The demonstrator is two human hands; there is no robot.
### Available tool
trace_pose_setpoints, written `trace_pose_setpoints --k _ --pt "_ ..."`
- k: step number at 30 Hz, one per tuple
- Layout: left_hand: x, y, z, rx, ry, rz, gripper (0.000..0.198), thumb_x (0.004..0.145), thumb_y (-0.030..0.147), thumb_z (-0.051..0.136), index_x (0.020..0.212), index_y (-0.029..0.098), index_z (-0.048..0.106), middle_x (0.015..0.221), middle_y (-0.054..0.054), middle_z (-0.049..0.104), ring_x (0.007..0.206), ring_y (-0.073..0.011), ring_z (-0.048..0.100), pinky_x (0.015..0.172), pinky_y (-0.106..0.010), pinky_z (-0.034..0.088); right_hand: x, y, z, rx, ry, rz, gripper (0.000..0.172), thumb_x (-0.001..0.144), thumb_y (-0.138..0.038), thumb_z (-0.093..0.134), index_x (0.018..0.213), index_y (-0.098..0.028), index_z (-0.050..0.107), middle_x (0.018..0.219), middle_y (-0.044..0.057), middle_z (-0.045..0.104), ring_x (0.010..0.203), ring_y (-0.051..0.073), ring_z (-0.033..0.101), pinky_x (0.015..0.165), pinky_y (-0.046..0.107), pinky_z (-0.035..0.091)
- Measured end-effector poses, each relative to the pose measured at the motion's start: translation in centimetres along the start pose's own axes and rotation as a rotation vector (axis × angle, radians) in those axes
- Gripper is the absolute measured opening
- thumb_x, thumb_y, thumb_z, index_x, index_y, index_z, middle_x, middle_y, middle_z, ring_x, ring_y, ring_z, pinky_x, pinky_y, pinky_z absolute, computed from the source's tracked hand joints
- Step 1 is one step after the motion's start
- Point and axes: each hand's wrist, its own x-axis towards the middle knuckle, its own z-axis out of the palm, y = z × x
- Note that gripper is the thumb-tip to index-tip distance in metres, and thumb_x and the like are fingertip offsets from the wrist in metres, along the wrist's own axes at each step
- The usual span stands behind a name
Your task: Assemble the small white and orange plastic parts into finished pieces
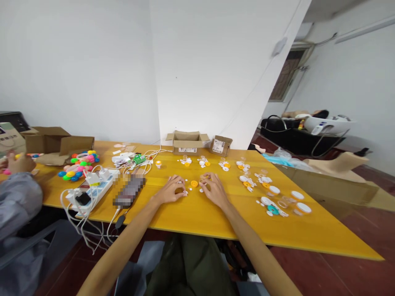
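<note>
Yellow tabletop spreads beneath both hands. The left hand rests with its fingers curled, a white toothed piece at its fingertips. The right hand curls over small parts; whether either hand pinches anything, I cannot tell. An orange ring lies between them, with a cardboard box beyond.

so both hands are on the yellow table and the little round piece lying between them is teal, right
Not quite. In the head view the round piece between the left hand and the right hand is orange, not teal. The only teal piece lies farther off to the person's right. Both hands are indeed down on the yellow table.
</note>
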Motion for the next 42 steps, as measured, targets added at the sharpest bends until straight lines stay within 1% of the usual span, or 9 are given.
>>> trace_pose_setpoints --k 7,9,13,16,20,24,31,37,42 --pt "0.3 -0.5 0.1 -0.048 0.091 -0.063 0.013 0.085 0.034 0.064 0.08 0.025 0.07 0.1 -0.005 0.064 0.1 -0.0228 0.054 0.098 -0.042 0.038 -0.1 -0.4 -0.5 -0.029 -0.107 -0.071 0.014 0.088 -0.025 0.06 0.076 -0.025 0.066 0.108 0.009 0.063 0.099 0.027 0.058 0.086 0.047 0.05" --pt "0.5 -1.0 0.2 -0.047 0.176 -0.119 0.013 0.085 0.034 0.064 0.078 0.024 0.07 0.095 -0.005 0.064 0.097 -0.0226 0.055 0.096 -0.042 0.04 -0.1 -0.5 -0.7 -0.027 -0.128 -0.088 0.013 0.088 -0.024 0.061 0.076 -0.025 0.065 0.108 0.009 0.063 0.098 0.027 0.059 0.086 0.046 0.05" --pt "1.1 -2.7 0.6 -0.017 0.427 -0.283 0.015 0.086 0.034 0.063 0.078 0.023 0.069 0.089 -0.005 0.063 0.096 -0.0238 0.056 0.096 -0.044 0.042 0.1 -1.5 -0.7 0.014 -0.129 -0.139 0.015 0.091 -0.024 0.059 0.077 -0.024 0.065 0.111 0.009 0.064 0.099 0.025 0.059 0.085 0.044 0.05" --pt "1.4 -4.0 0.8 0.003 0.519 -0.382 0.013 0.084 0.031 0.064 0.076 0.023 0.07 0.087 -0.006 0.063 0.099 -0.0259 0.057 0.094 -0.045 0.045 0.4 -2.9 0.0 0.051 -0.135 -0.192 0.015 0.092 -0.026 0.058 0.079 -0.024 0.065 0.112 0.009 0.064 0.102 0.025 0.059 0.089 0.045 0.049" --pt "1.6 -5.2 1.3 0.055 0.481 -0.391 0.016 0.082 0.032 0.064 0.072 0.023 0.071 0.081 -0.007 0.066 0.093 -0.028 0.059 0.088 -0.046 0.048 0.8 -4.4 1.2 0.048 -0.186 -0.226 0.015 0.092 -0.028 0.06 0.078 -0.024 0.066 0.114 0.008 0.064 0.104 0.025 0.058 0.089 0.044 0.049" --pt "1.6 -5.1 1.5 0.092 0.43 -0.432 0.017 0.083 0.032 0.062 0.074 0.023 0.072 0.081 -0.007 0.067 0.093 -0.0274 0.059 0.087 -0.044 0.048 1.0 -4.8 1.6 0.056 -0.223 -0.213 0.014 0.092 -0.03 0.061 0.08 -0.024 0.066 0.112 0.008 0.064 0.103 0.024 0.058 0.087 0.042 0.049" --pt "1.0 -3.0 1.0 0.041 0.326 -0.339 0.02 0.08 0.035 0.068 0.097 0.027 0.071 0.113 -0.007 0.06 0.111 -0.0277 0.05 0.099 -0.047 0.041 0.3 -3.4 0.3 0.065 -0.108 -0.095 0.018 0.097 -0.025 0.047 0.089 -0.025 0.064 0.104 0.008 0.064 0.099 0.024 0.059 0.089 0.042 0.047" --pt "0.7 -2.2 0.7 0.049 0.221 -0.304 0.014 0.075 0.029 0.072 0.088 0.026 0.071 0.123 -0.006 0.055 0.12 -0.0306 0.043 0.102 -0.051 0.037 0.1 -1.6 0.3 0.031 0.042 0.017 0.023 0.096 -0.023 0.042 0.088 -0.026 0.063 0.099 0.008 0.063 0.092 0.025 0.058 0.083 0.042 0.048" --pt "0.6 -1.2 0.2 -0.016 0.216 -0.216 0.011 0.078 0.033 0.07 0.087 0.025 0.07 0.123 -0.006 0.058 0.119 -0.0296 0.043 0.102 -0.05 0.035 0.1 -1.3 0.8 -0.004 0.058 0.042 0.02 0.095 -0.022 0.044 0.085 -0.025 0.062 0.099 0.008 0.062 0.091 0.025 0.058 0.082 0.042 0.048"
